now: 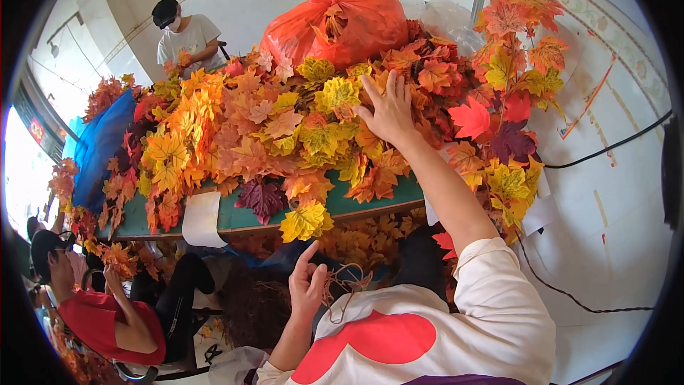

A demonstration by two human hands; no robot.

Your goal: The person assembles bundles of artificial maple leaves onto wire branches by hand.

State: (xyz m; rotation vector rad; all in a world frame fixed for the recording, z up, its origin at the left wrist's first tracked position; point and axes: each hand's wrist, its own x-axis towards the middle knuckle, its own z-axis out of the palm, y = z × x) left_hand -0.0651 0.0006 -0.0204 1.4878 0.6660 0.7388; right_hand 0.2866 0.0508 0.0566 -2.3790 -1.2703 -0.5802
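Note:
My right hand point(390, 108) reaches over a heap of artificial maple leaves point(285, 125), fingers spread, its palm over orange and yellow leaves. Close to my body, my left hand point(307, 289) has its index finger and thumb raised and the other fingers curled. A loose tangle of thin brown vine stems point(348, 281) comes out beside that hand and appears to be gripped in it. Just above the raised fingertip, a yellow leaf point(306, 221) hangs over the table's front edge. A dark purple leaf point(261, 199) lies beside it.
The green table point(349, 207) carries the heap and a tied red plastic bag point(338, 25). A leafy branch point(502, 100) stands at the right by the wall. One person point(189, 39) sits across the table; another in red point(117, 321) sits at the left, holding leaves. A blue bag point(103, 150) stands far left.

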